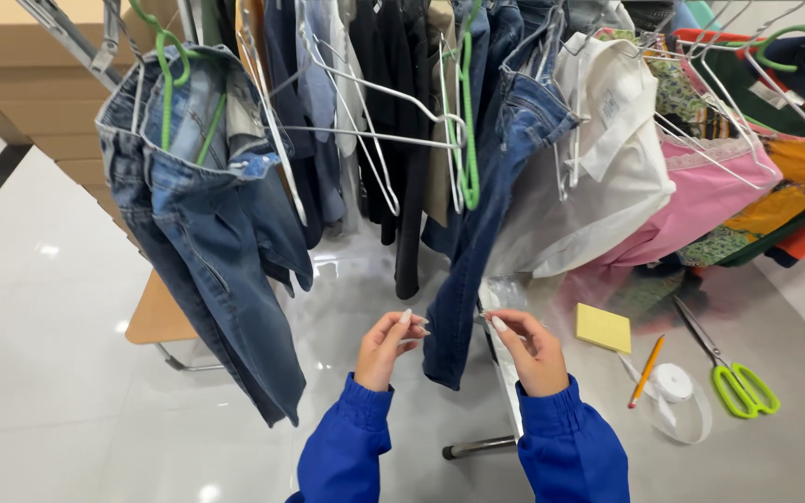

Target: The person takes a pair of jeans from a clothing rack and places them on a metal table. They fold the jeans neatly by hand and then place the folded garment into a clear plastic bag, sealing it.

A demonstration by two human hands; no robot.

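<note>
My left hand (pixel 386 349) and my right hand (pixel 530 351), both in bright blue sleeves, are raised in front of a crowded clothes rack. On each hand the thumb and fingertips are pinched together, tips facing each other. Anything held between them is too small to make out. A dark blue jeans leg (pixel 463 307) hangs down between my hands, close to both. Further left, another pair of blue jeans (pixel 221 242) hangs on a green hanger (pixel 171 84).
Dark garments, a white bag (pixel 607 177) and pink and patterned clothes hang on white wire and green hangers. On the grey table (pixel 794 456) at right lie a yellow sticky pad (pixel 603 328), a pencil (pixel 647 371), a white tape roll (pixel 673 384) and green-handled scissors (pixel 733 377). A wooden seat (pixel 156 317) stands at left.
</note>
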